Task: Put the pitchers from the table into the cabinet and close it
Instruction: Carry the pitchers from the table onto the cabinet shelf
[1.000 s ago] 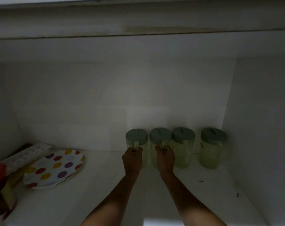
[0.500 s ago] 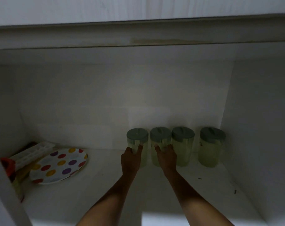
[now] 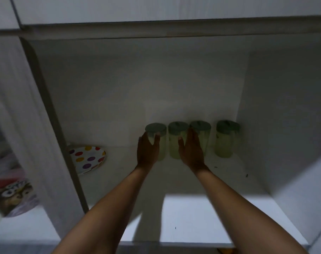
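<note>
Both hands are inside the cabinet with fingers straight and a bit spread, nothing gripped. The left hand [image 3: 147, 153] lies flat by the leftmost pitcher [image 3: 156, 128], three spots left of the far-right pitcher [image 3: 224, 142], with the thumb on one side of the body and the fingers on the other. The right hand [image 3: 191, 153] sits in front of the second pitcher [image 3: 174, 145] and third pitcher [image 3: 203, 129], the two directly left of the far-right one, palm toward them. It's dim in there, so I can't tell if either hand is actually touching.

My guess is the flat palms are for nudging the row square and deep, not for lifting. All four pitchers stand upright with lids on, in one line. The three left ones are nearly touching, and the far-right one stands slightly apart, nearest the side wall of the cabinet [image 3: 284, 116]. Packing them deep makes sense so the door clears them.

Well left of the far-right pitcher lies a dotted plate [image 3: 88, 158]. Further left again the door [image 3: 27, 107] hangs open, so closing it looks like the only bit left.
</note>
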